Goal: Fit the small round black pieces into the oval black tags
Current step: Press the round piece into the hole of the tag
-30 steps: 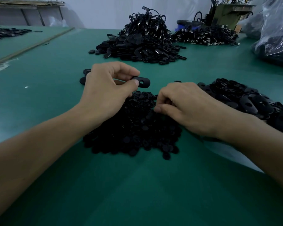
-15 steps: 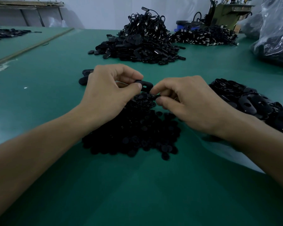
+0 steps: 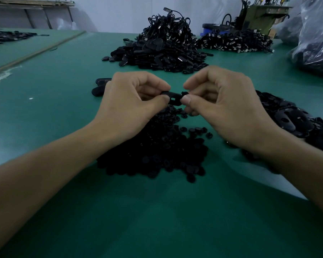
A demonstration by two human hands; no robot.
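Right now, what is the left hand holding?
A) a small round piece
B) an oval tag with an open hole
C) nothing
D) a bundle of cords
B: the left hand pinches the oval tag, its hole showing empty, while the right hand holds a small round piece at its end.

Left hand (image 3: 131, 103) pinches oval tag (image 3: 172, 98) above round-piece pile (image 3: 157, 146); right hand (image 3: 226, 107) pinches small round piece (image 3: 184, 93) at tag's end.
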